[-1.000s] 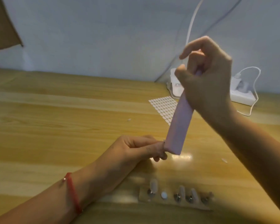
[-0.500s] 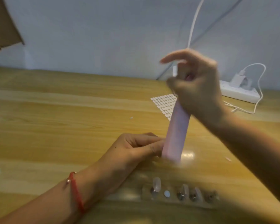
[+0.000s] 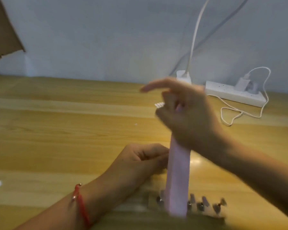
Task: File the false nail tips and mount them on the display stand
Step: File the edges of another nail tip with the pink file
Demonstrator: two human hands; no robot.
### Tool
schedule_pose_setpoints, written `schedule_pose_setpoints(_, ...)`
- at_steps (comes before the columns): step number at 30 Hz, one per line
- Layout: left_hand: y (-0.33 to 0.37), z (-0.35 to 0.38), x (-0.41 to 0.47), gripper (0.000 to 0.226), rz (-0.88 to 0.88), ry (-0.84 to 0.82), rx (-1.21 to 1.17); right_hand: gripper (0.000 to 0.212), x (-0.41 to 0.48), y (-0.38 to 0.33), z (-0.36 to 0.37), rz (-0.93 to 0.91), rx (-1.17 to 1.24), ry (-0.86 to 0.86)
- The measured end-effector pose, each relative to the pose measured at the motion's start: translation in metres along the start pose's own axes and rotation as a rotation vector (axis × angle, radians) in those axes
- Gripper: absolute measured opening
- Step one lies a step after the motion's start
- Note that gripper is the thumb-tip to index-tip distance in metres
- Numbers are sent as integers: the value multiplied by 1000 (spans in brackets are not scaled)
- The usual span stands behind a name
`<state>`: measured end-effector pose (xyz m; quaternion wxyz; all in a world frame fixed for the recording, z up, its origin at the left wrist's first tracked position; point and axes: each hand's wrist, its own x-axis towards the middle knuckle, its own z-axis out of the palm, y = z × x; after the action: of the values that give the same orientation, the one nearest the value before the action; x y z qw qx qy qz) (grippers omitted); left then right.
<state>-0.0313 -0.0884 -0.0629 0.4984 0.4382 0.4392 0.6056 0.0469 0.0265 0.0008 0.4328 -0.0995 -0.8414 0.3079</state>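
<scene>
Stand: At the near edge of the light wooden table [image 3: 56, 146] we see a low, blurry display stand [image 3: 204, 213] with small metal knobs.
Nail tips: A few pale false nail tips [image 3: 204, 200] stick up on the stand, right of the file.
File: A long pink nail file block [image 3: 178, 180] stands almost upright, and its low end hides the middle of the stand.
Left hand: Our left hand [image 3: 140, 161] has curled fingers with the tips pressed against the file's side. We cannot tell what they hold.
Bracelet: A thin red string bracelet [image 3: 80, 203] sits on the left wrist.
Right hand: Our right hand [image 3: 186, 117] grips the top of the file, with the first finger sticking out straight.
Dot sheet: A sheet of small white dots [image 3: 159, 105] peeks out past the right hand.
Power strip: A white power strip [image 3: 234, 95] lies at the far edge on the right, and a looped white cable [image 3: 231, 117] lies beside it.
</scene>
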Motion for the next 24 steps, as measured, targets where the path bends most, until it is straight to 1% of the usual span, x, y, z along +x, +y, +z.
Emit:
schedule_pose_setpoints(1, 0, 0, 1, 19, 5, 0, -5, 51, 13, 7, -11, 36, -53, 102)
schedule_pose_setpoints(2, 0, -1, 1, 19, 10, 13, 9, 49, 26, 12, -22, 112, -88, 207)
schedule_pose_setpoints(3, -1, -1, 2, 19, 14, 26, 19, 47, 33, 14, -26, 163, -97, 263)
schedule_pose_setpoints(4, -1, -1, 2, 17, 8, 33, 1, 47, 31, 11, -23, 157, -111, 277)
schedule_pose_setpoints(5, -1, -1, 2, 15, -6, 26, -46, 48, 20, 7, -13, 79, -138, 229)
schedule_pose_setpoints(6, -1, -1, 2, 13, -25, 10, -100, 50, 3, -1, 1, -32, -148, 137)
schedule_pose_setpoints(7, 0, -1, 1, 14, -35, -4, -139, 51, -12, -11, 13, -107, -126, 40)
schedule_pose_setpoints(8, 1, -1, 0, 16, -43, -9, -156, 53, -16, -14, 14, -145, -114, -21)
schedule_pose_setpoints(9, 0, -2, 1, 16, -48, 0, -151, 53, -6, -10, 8, -130, -121, 7)
schedule_pose_setpoints(11, -2, -4, 2, 23, -46, 60, -88, 52, 25, 5, -12, 34, -134, 252)
schedule_pose_setpoints(12, -2, -4, 3, 26, -41, 93, -53, 50, 37, 9, -18, 115, -112, 314)
schedule_pose_setpoints(13, -3, -5, 3, 26, -41, 104, -45, 49, 39, 10, -17, 133, -94, 327)
schedule_pose_setpoints(14, -2, -5, 2, 23, -51, 94, -69, 50, 31, 6, -9, 92, -99, 279)
schedule_pose_setpoints(16, 1, -3, 0, 17, -78, 21, -134, 52, -1, -6, 14, -48, -62, 68)
schedule_pose_setpoints(17, 2, -2, 0, 15, -71, -7, -148, 53, -7, -9, 16, -74, -36, -17)
schedule_pose_setpoints(18, 2, -2, 0, 15, -55, -14, -143, 53, -2, -7, 9, -61, -39, -23)
schedule_pose_setpoints(20, -1, -1, 2, 20, -25, 44, -69, 50, 24, 8, -13, 78, -85, 176)
schedule_pose_setpoints(21, -2, -1, 2, 23, -14, 69, -33, 49, 33, 12, -19, 151, -91, 228)
schedule_pose_setpoints(22, -2, -1, 3, 24, -9, 78, -30, 48, 32, 12, -19, 162, -94, 234)
schedule_pose_setpoints(23, -3, -3, 2, 23, -8, 70, -50, 49, 22, 7, -11, 114, -100, 184)
schedule_pose_setpoints(24, -3, -3, 1, 18, -16, 46, -83, 50, 6, 1, 2, 32, -88, 83)
